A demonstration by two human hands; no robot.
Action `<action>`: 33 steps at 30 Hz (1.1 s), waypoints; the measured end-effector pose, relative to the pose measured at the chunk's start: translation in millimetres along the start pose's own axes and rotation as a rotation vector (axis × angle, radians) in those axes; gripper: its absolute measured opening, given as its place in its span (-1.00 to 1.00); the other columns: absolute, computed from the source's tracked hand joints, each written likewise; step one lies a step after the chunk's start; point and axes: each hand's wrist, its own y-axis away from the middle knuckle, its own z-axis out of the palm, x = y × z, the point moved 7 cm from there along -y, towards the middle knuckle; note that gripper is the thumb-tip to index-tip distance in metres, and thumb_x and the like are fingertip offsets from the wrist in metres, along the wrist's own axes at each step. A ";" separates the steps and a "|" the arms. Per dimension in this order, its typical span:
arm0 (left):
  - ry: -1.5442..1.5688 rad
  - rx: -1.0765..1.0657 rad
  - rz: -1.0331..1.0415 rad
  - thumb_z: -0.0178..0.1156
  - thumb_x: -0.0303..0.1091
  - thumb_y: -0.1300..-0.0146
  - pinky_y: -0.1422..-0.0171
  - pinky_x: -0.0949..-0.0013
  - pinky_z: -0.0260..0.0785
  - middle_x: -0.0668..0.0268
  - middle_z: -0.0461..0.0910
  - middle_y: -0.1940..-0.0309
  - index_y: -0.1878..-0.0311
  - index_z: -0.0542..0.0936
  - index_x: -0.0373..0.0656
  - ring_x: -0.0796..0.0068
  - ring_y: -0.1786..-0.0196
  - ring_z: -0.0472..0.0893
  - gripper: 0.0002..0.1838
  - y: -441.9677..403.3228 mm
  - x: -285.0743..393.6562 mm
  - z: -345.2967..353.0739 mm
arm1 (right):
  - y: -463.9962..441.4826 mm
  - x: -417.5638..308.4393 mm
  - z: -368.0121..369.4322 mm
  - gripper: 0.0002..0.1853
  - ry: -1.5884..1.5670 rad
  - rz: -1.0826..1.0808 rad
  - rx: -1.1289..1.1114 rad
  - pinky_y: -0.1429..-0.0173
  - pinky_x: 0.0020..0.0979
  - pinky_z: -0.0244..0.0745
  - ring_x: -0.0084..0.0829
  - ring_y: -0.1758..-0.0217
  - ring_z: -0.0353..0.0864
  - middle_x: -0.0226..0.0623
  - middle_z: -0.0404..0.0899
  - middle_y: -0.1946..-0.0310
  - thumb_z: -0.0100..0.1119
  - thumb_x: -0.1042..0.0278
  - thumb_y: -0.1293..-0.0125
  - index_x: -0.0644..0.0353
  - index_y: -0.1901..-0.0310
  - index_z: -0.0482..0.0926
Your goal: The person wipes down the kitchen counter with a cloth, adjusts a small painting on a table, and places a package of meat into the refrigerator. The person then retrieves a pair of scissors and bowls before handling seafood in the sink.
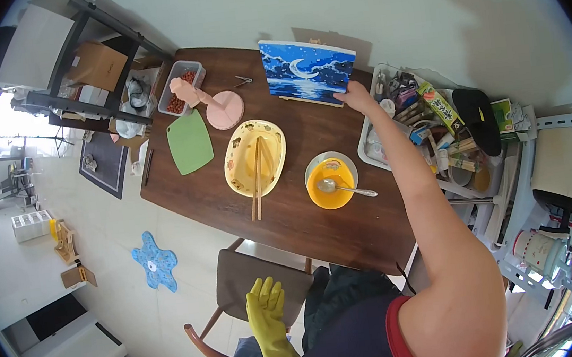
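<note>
At the back of the wooden table, a blue night-scene painting (pixel 306 68) with a crescent moon leans on a small easel (pixel 300 100). My bare right hand (pixel 357 97) is closed on its lower right corner. My left hand (pixel 267 306), in a yellow rubber glove, is held over the chair with its fingers stretched out and nothing in it. Between the hands stand a yellow oval dish (pixel 234 163) with wooden chopsticks (pixel 256 181) across it, and an orange bowl (pixel 327 201) holding a metal spoon (pixel 343 187).
A green cutting board (pixel 190 143), a pink round-based stand (pixel 227 111) and a plastic box (pixel 165 106) of reddish-brown pieces occupy the table's left side. A cluttered white bin (pixel 375 152) is at the right. The chair (pixel 244 273) stands at the front edge.
</note>
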 end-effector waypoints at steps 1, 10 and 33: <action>0.002 0.005 0.000 -0.12 0.08 -0.42 -0.32 0.18 0.28 0.05 0.33 -0.26 -0.34 0.23 -0.23 0.15 -0.24 0.41 -0.37 1.9 0.3 -1.6 | 4.4 -3.6 0.5 -0.66 0.000 -0.001 -0.005 0.00 -0.30 0.45 -0.14 0.13 0.63 -0.06 0.65 0.23 0.34 0.29 -0.09 0.25 0.11 0.60; 0.030 0.011 0.039 -0.13 0.07 -0.43 -0.33 0.18 0.27 0.05 0.33 -0.27 -0.34 0.23 -0.24 0.14 -0.24 0.41 -0.37 10.3 2.9 -8.1 | 18.3 11.8 -11.5 -0.68 -0.119 0.023 -0.001 0.15 -0.38 0.49 -0.39 0.30 0.63 -0.21 0.67 0.31 0.30 0.38 -0.14 0.24 0.06 0.56; 0.055 0.049 0.119 -0.10 0.05 -0.42 -0.22 0.23 0.37 0.01 0.44 -0.16 -0.27 0.30 -0.30 0.15 -0.12 0.53 -0.39 25.8 -7.3 -39.7 | -55.3 -171.0 -65.5 -0.50 0.459 0.078 -0.118 -0.13 -0.27 0.40 -0.23 -0.04 0.57 -0.17 0.62 0.04 -0.06 -0.08 -0.37 0.20 -0.03 0.56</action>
